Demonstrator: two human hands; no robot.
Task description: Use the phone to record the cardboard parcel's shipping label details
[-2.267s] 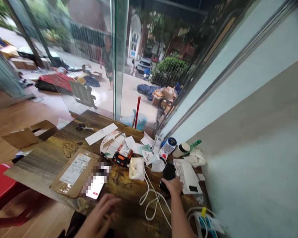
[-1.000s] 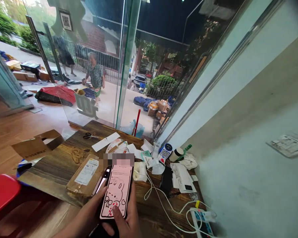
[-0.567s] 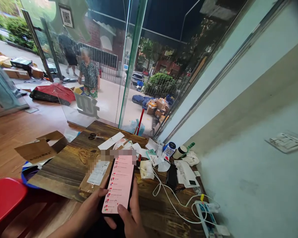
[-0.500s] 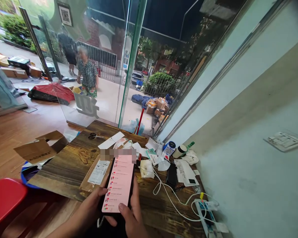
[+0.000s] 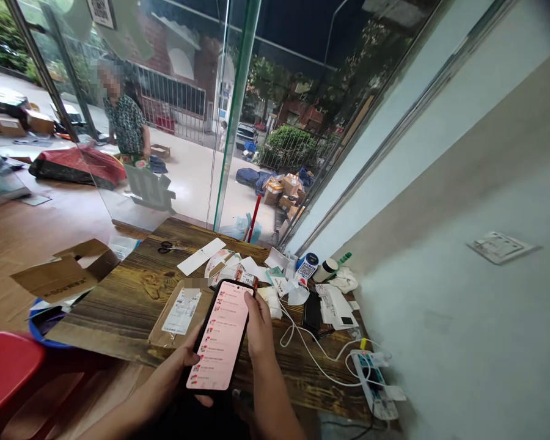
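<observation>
A smartphone [image 5: 220,339] with a lit pinkish screen is held tilted above the table's near edge. The screen shows a list with small pictures and red dots; its text is too small to read. My left hand [image 5: 183,360] wraps round the phone's lower left side, thumb at the screen edge. Along the upper right side is my right hand [image 5: 260,327], its thumb on the top right of the screen and its other fingers mostly hidden. Just behind the phone lies a flat cardboard parcel [image 5: 167,330] with a white label [image 5: 182,311].
Scissors [image 5: 167,247], loose papers [image 5: 201,256] and a white cable [image 5: 311,366] lie on the wooden table [image 5: 119,311]. A power strip [image 5: 373,385] is at its right edge. A red stool [image 5: 9,379] and open box [image 5: 68,275] stand left. Beyond the glass is a person [image 5: 127,125].
My right hand has moved up the phone, its thumb going from the lower screen to the top right. The person outside has moved left. My view has shifted slightly.
</observation>
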